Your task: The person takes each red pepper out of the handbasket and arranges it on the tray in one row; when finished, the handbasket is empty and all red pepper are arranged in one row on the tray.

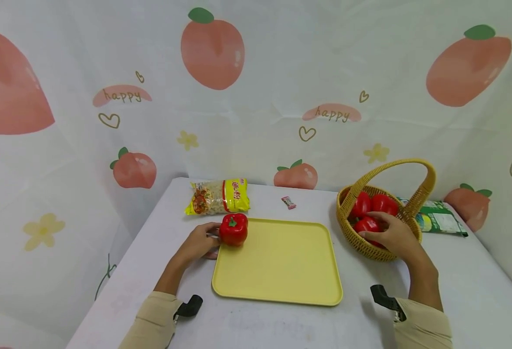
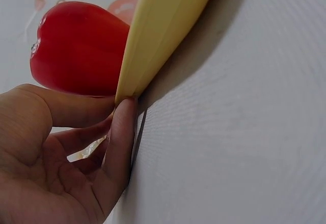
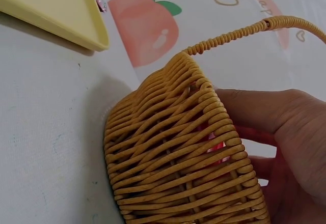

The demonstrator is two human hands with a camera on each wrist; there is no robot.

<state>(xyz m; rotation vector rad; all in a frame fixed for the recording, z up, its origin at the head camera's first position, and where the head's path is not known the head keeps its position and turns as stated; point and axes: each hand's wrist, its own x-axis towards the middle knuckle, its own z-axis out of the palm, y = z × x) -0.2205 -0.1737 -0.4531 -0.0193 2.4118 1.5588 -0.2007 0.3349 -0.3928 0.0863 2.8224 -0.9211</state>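
A glossy red bell pepper [image 1: 233, 230] with a green stem stands on the far left corner of the yellow tray [image 1: 282, 261]. At that corner my left hand [image 1: 199, 242] pinches the tray's rim. In the left wrist view a fingertip [image 2: 126, 109] meets the rim, and another finger runs close beside the pepper [image 2: 79, 48]. To the right, my right hand [image 1: 395, 235] reaches into a woven basket [image 1: 356, 242] and grips one red pepper [image 1: 366, 225] between thumb and fingers. More red peppers [image 1: 385, 204] lie behind it. The basket wall hides much of this grip in the right wrist view.
Behind the tray lies a yellow food packet [image 1: 218, 196] with a clear part. A small pink wrapped sweet [image 1: 288, 202] sits farther right. Beyond the basket is a green packet [image 1: 443, 218], partly covered. The arched basket handle [image 1: 391, 165] rises above the right hand.
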